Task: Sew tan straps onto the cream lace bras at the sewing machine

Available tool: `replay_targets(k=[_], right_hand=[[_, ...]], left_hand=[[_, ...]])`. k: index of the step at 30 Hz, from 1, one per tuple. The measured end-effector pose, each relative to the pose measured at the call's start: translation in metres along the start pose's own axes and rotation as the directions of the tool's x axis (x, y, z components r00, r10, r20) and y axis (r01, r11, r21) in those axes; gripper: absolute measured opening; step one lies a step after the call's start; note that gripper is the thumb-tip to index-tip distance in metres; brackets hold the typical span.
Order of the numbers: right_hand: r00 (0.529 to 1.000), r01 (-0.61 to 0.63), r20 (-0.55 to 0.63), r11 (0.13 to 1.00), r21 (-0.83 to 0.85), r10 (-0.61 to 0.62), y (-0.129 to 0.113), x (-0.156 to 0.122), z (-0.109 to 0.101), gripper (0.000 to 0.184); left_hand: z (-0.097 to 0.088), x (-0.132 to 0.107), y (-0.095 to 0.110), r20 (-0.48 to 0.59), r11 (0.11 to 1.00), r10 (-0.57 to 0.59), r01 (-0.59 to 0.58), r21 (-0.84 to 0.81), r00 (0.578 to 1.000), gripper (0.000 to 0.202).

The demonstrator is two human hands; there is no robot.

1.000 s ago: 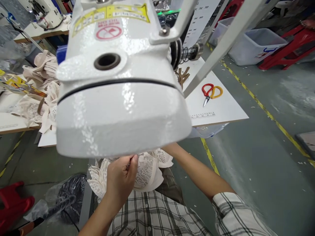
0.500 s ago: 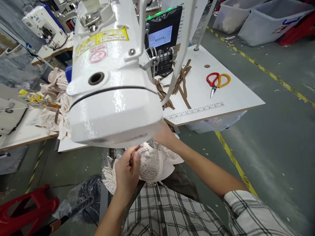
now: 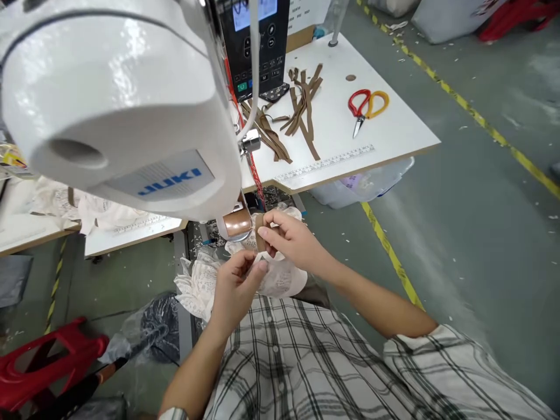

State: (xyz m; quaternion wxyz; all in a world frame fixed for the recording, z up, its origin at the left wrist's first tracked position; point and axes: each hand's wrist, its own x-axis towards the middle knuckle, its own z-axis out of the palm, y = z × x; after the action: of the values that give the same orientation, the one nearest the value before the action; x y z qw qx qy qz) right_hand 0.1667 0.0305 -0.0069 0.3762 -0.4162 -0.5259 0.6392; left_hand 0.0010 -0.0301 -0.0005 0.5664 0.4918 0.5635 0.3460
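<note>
A white sewing machine head [image 3: 118,111] fills the upper left. Just below its needle end, my right hand [image 3: 292,242] pinches a short brown strap [image 3: 259,226] against a cream lace garment [image 3: 280,279]. My left hand [image 3: 238,286] grips the lace edge right beside it, fingers closed. More of the lace garment bunches at the left over my lap [image 3: 196,286].
On the white table [image 3: 394,137] lie several brown straps [image 3: 301,105], red and yellow scissors [image 3: 366,106] and a printed ruler. A black control panel [image 3: 256,41] stands behind. A clear bin sits under the table. A red stool [image 3: 39,361] and a plastic bag [image 3: 144,332] sit at lower left.
The view has dropped below the machine head. My right hand has come out from under the machine and now shows pinching a brown strap. My left hand stays on the lace.
</note>
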Motion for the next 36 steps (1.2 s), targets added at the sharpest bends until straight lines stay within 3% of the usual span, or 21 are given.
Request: replay_targets(k=[11, 18, 24, 28, 32, 36], right_hand=[[1.0, -0.005, 0.025, 1.0, 0.021, 0.004, 0.003, -0.013, 0.003, 0.014], [0.993, 0.02, 0.114, 0.996, 0.084, -0.03, 0.015, -0.02, 0.004, 0.02], [0.975, 0.012, 0.218, 0.992, 0.123, -0.038, 0.022, -0.032, 0.004, 0.019], [0.984, -0.044, 0.178, 0.99, 0.136, 0.019, 0.023, -0.036, 0.003, 0.014], [0.99, -0.058, 0.136, 0.991, 0.117, 0.041, 0.021, -0.037, 0.007, 0.008], [1.0, -0.015, 0.018, 1.0, -0.027, 0.016, 0.021, -0.037, 0.014, 0.01]], left_hand=[[0.007, -0.009, -0.002, 0.018, 0.992, -0.017, 0.02, -0.126, 1.0, 0.021], [0.01, -0.013, 0.0, -0.121, 0.993, 0.03, -0.043, -0.114, 0.992, 0.026], [0.008, -0.014, 0.001, -0.064, 0.998, 0.029, -0.032, -0.048, 0.998, 0.039], [0.007, -0.015, 0.001, -0.033, 0.998, 0.012, -0.014, -0.063, 0.999, 0.041], [0.008, -0.016, -0.001, 0.002, 0.998, 0.032, -0.031, -0.048, 0.999, 0.028], [0.013, -0.016, -0.008, 0.0, 0.999, 0.027, -0.027, -0.035, 1.0, 0.022]])
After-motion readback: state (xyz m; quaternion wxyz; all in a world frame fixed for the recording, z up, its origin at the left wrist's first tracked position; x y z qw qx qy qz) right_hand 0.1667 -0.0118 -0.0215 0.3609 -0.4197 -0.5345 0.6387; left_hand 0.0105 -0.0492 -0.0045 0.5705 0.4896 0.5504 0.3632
